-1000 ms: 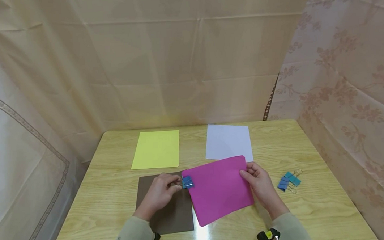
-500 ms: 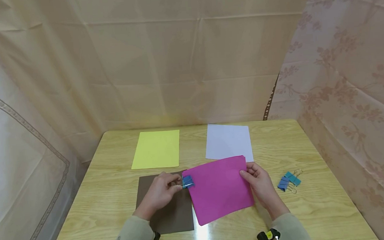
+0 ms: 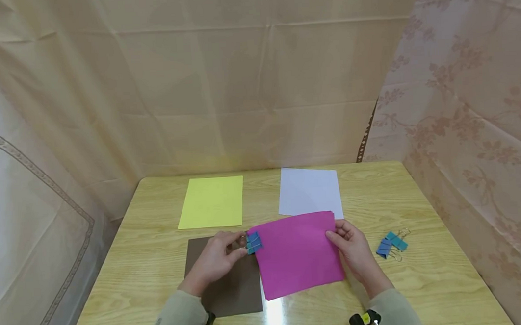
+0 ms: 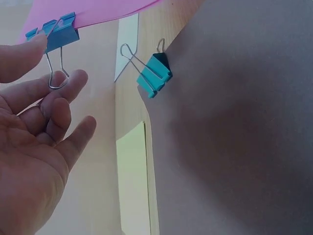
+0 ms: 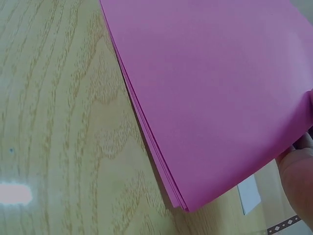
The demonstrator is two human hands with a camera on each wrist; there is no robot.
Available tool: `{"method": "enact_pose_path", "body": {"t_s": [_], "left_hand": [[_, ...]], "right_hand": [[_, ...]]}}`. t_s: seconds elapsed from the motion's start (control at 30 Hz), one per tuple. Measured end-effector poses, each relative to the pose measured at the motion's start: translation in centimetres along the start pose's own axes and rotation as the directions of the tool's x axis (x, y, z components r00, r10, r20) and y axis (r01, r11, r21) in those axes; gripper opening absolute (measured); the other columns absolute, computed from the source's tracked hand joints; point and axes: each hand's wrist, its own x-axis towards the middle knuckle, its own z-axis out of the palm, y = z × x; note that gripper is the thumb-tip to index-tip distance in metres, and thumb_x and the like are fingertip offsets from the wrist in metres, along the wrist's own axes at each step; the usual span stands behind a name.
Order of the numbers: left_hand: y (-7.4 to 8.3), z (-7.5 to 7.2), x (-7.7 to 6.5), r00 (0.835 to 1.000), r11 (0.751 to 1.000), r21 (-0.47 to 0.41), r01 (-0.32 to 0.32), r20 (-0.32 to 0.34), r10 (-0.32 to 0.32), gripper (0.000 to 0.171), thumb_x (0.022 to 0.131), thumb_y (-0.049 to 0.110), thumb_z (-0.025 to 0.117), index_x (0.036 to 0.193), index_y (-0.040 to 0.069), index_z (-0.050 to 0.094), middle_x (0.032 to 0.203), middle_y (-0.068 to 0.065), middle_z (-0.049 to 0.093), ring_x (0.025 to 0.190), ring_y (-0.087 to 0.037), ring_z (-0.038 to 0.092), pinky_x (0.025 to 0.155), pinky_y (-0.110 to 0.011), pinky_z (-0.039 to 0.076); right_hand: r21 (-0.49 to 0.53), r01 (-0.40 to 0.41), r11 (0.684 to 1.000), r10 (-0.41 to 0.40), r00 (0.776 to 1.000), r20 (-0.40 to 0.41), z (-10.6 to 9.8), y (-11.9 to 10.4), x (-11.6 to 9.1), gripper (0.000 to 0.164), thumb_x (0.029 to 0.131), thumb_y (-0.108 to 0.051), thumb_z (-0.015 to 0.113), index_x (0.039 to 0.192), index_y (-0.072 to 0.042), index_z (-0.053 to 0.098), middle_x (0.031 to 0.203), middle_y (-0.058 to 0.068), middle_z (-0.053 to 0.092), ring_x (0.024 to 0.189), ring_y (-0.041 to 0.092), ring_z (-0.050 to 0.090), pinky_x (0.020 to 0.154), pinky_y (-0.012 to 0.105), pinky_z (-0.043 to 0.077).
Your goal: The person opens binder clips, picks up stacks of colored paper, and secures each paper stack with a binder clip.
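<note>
A stack of pink paper (image 3: pixel 298 256) is held tilted above the table between both hands. My right hand (image 3: pixel 352 243) pinches its right edge, thumb on top; the right wrist view shows several layered sheets (image 5: pixel 205 98) with edges slightly offset. My left hand (image 3: pixel 221 258) pinches a blue binder clip (image 3: pixel 254 242) at the stack's left edge. In the left wrist view, the thumb presses on the blue clip (image 4: pixel 61 38) and the fingers lie by its lower wire handle. A teal binder clip (image 4: pixel 155 76) sits on a corner of brown paper (image 4: pixel 244 122), below the left hand.
Yellow paper (image 3: pixel 210 203) lies at the back left and white paper (image 3: pixel 309 192) at the back right, partly overlapped by the pink stack. Two more binder clips (image 3: pixel 392 245) rest together on the right of the wooden table (image 3: pixel 434 281). Curtains stand behind and beside it.
The pink stack's near edge has risen slightly and its left side has turned a little. The blue clip has tilted with the left fingers. My right hand stays put.
</note>
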Motion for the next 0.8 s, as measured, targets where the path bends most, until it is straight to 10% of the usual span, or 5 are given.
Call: {"method": "enact_pose_path", "body": {"t_s": [0.8], "left_hand": [[-0.06,-0.26,0.35,0.996,0.994,-0.078,0.071,-0.047,-0.075,0.042,0.095,0.024,0.074,0.133,0.01,0.067,0.108,0.003,0.069,0.092,-0.014,0.056,0.081,-0.036,0.051]], "right_hand": [[-0.044,-0.044,0.998,0.044,0.999,-0.008,-0.04,0.06,-0.08,0.03,0.102,-0.017,0.065,0.123,0.004,0.058,0.099,-0.001,0.071,0.092,0.011,0.067,0.084,0.023,0.055]]}}
